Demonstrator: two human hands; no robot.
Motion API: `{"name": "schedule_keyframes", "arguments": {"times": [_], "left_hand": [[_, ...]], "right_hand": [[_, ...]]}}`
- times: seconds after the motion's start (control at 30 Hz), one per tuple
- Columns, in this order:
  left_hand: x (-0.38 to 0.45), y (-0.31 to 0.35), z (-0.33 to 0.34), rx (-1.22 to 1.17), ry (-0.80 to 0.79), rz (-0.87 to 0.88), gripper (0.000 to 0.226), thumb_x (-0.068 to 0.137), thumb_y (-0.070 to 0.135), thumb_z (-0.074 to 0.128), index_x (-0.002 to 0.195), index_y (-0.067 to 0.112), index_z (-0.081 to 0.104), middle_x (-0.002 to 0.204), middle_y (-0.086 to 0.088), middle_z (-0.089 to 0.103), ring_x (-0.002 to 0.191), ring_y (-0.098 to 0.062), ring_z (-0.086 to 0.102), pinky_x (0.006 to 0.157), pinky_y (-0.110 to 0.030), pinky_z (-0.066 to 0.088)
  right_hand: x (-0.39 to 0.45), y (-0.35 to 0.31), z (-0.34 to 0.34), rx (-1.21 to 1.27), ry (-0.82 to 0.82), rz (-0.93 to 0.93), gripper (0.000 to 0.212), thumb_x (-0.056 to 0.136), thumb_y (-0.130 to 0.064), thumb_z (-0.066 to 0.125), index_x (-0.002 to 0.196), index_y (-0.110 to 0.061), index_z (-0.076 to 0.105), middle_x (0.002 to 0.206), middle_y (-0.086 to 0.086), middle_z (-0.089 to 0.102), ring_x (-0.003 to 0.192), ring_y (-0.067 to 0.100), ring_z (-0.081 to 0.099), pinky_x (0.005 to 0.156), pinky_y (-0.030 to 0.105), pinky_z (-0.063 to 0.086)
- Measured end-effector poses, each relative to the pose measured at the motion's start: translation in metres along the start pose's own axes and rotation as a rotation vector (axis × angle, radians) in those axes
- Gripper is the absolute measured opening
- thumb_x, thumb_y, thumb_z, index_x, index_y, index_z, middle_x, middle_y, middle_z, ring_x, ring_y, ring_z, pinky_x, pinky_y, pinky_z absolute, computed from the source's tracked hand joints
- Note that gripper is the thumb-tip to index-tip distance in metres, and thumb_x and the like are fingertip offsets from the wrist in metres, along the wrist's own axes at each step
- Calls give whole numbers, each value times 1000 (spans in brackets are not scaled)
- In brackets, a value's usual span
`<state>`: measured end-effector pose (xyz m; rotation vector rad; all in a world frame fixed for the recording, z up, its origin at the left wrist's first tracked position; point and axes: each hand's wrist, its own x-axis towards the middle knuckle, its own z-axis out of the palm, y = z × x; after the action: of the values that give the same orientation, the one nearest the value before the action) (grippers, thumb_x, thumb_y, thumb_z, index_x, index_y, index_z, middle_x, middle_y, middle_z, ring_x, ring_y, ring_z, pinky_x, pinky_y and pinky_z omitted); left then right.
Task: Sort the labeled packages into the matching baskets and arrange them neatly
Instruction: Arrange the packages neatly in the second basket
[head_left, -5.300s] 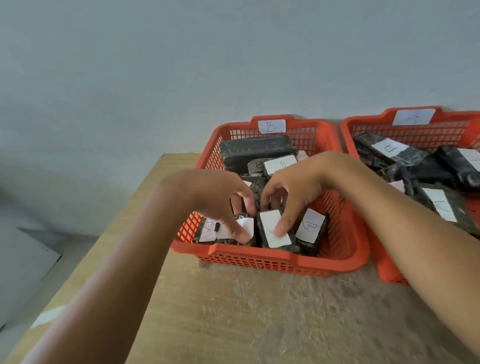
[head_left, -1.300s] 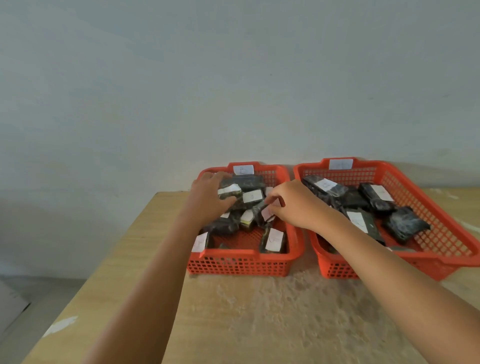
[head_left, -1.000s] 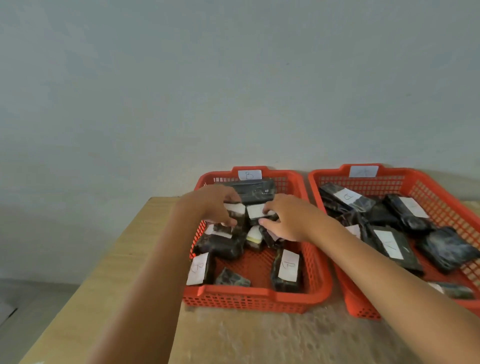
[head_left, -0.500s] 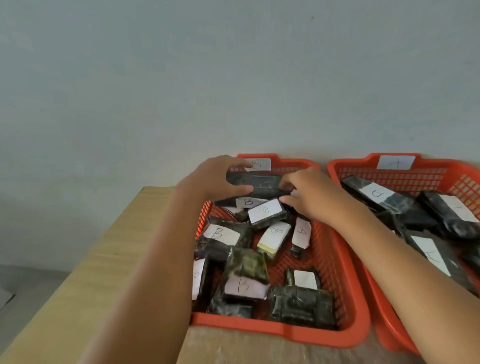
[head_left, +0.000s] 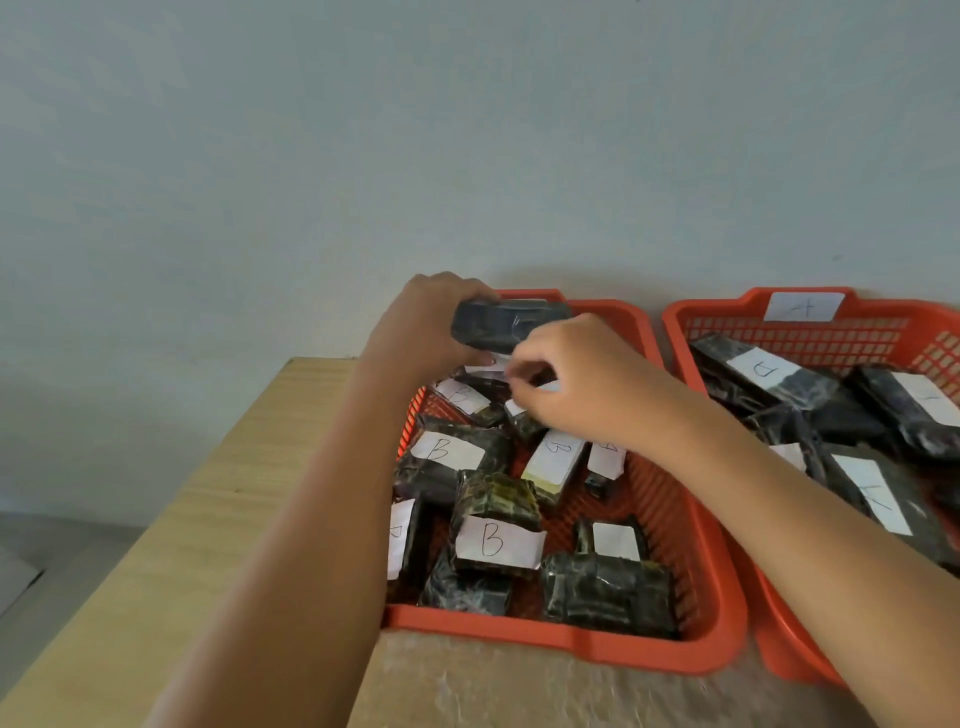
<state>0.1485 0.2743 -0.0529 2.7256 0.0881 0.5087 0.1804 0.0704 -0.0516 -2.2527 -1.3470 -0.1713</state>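
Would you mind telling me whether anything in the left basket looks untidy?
Yes. In the left basket the packages lie tilted at mixed angles, some overlapping, labels facing different ways. The left hand holds a long dark package above them.

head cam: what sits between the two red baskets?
Nothing: in the head view a narrow bare strip of table separates the left basket from the right basket.
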Motion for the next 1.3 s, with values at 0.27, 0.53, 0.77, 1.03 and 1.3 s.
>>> {"name": "schedule_keyframes", "arguments": {"times": [0.27, 0.53, 0.77, 1.03, 1.3], "left_hand": [[-4, 4, 6, 9, 25, 23, 57, 72, 18, 90, 125, 24, 69, 115, 2, 67, 110, -18, 52, 96, -36, 49], [-3, 0, 0, -32, 74, 3, 54, 79, 18, 86, 129, 27, 68, 117, 5, 67, 115, -20, 52, 97, -44, 49], [0, 1, 5, -10, 114, 5, 50, 89, 17, 78, 136, 26, 63, 126, 3, 65, 122, -20, 49, 103, -42, 46], [2, -2, 5, -19, 90, 12, 49, 87, 19, 81, 133, 25, 65, 123, 1, 67, 119, -23, 53, 103, -42, 46], [2, -5, 4, -63, 48, 10, 48, 84, 19, 83, 129, 24, 69, 120, 1, 69, 114, -20, 58, 102, -39, 47]], "right_hand": [[26, -20, 42, -406, -539, 165, 40, 109, -36, 27, 136, -27, 55, 136, 11, 57, 132, 32, 41, 104, 49, 36], [26, -7, 42, -159, -576, 302, 38, 109, -41, 26, 116, -26, 60, 151, 14, 38, 136, 36, 36, 113, 52, 29], [27, 10, 50, -104, -506, 372, 56, 102, -40, 45, 153, -28, 24, 159, 6, 35, 146, 36, 28, 117, 64, 15], [35, 15, 41, -2, -510, 320, 42, 104, -27, 39, 144, -29, 53, 153, 2, 40, 140, 24, 37, 103, 30, 32], [34, 6, 48, -54, -648, 335, 57, 104, -22, 40, 158, -34, 26, 168, 2, 16, 152, 30, 21, 121, 43, 23]]}}
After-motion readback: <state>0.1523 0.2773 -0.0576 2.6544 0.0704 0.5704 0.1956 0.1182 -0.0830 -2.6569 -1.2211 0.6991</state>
